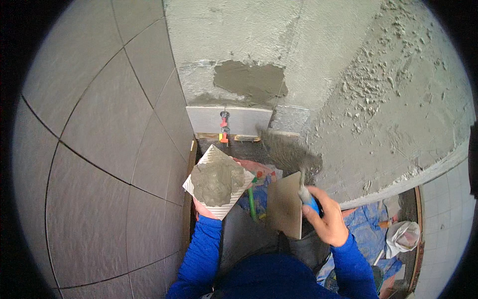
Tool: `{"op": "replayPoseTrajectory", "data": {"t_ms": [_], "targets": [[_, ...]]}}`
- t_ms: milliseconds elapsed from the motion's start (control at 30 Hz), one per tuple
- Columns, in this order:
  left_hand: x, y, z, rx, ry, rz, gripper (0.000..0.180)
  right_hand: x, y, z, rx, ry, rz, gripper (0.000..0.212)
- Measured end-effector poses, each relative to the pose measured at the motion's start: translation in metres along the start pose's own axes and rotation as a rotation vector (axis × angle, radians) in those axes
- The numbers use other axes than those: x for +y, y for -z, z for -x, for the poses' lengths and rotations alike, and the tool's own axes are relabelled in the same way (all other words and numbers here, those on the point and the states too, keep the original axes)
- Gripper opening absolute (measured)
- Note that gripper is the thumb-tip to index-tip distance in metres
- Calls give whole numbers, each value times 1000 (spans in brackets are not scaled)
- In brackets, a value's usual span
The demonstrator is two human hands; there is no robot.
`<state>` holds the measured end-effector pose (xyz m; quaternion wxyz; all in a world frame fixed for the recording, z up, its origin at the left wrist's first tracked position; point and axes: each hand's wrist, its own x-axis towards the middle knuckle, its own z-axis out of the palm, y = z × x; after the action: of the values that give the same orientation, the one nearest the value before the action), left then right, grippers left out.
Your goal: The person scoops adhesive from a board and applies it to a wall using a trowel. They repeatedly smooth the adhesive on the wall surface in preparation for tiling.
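Observation:
My left hand holds a square tile from below, its ribbed back facing up. A thick heap of grey mortar covers the middle of that back. In my right hand is a trowel, gripped by its blue handle. The mortar-smeared trowel blade points away toward the wall and is blurred. Just left of that hand another tile stands tilted, smooth face showing; what it rests on is hidden. Ahead, a damp mortar patch marks the wall above a light tile strip.
Large grey tiles cover the left wall. Red levelling clips sit at the strip's lower edge. On the right runs a rough mortar-coated surface. Below it lie blue sheeting and a white bag. A green stick lies between my arms.

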<state>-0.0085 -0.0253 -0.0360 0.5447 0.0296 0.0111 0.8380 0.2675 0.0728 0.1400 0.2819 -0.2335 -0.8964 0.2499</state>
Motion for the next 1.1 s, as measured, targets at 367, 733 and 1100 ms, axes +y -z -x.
{"op": "replayPoseTrajectory", "data": {"t_ms": [367,733,1100], "targets": [[15,-5,9,123,-91,-62,77,-13,-8,26,-247,-34,176,46],[11,-37,1,42,-121,-8,58,12,-31,8,-58,183,421,48],[-32,-37,18,151,141,188,75,3,-37,-49,358,120,500,49]]}}
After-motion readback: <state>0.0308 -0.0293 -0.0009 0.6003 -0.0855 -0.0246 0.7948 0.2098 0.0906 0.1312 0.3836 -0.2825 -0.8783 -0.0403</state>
